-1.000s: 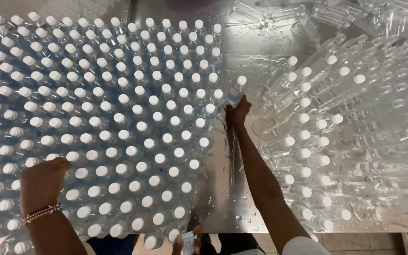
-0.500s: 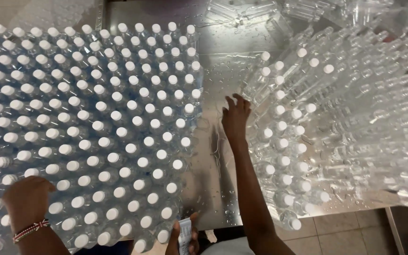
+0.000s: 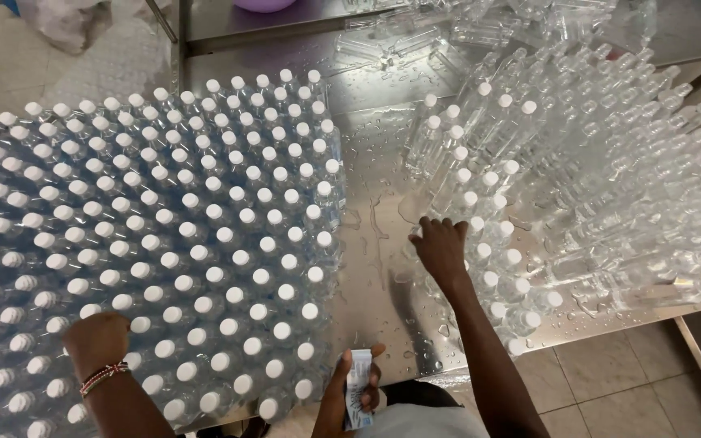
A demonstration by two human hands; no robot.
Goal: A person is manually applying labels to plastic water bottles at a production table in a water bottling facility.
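Observation:
A large block of upright clear bottles with white caps [image 3: 204, 235] covers the left of a wet steel table [image 3: 375, 268]. My left hand [image 3: 99, 337], with a beaded band at the wrist, rests knuckles-up on caps at the block's near edge, its fingers curled out of sight. On the right lies a heap of the same bottles on their sides [image 3: 578, 178], caps toward me. My right hand [image 3: 441, 245] lies on the heap's near left edge with fingers spread over a few caps. Another hand [image 3: 342, 385] at the table's near edge holds a small white and blue strip [image 3: 359, 388].
A wet strip of bare steel runs between the block and the heap. More loose bottles [image 3: 415, 40] lie at the back of the table. Tiled floor [image 3: 610, 381] shows at lower right, and a table leg [image 3: 178, 49] stands at the upper left.
A second ago my right hand held an upright bottle at the block's right edge. It let go, crossed the wet gap and came down on the heap. The view has shifted back.

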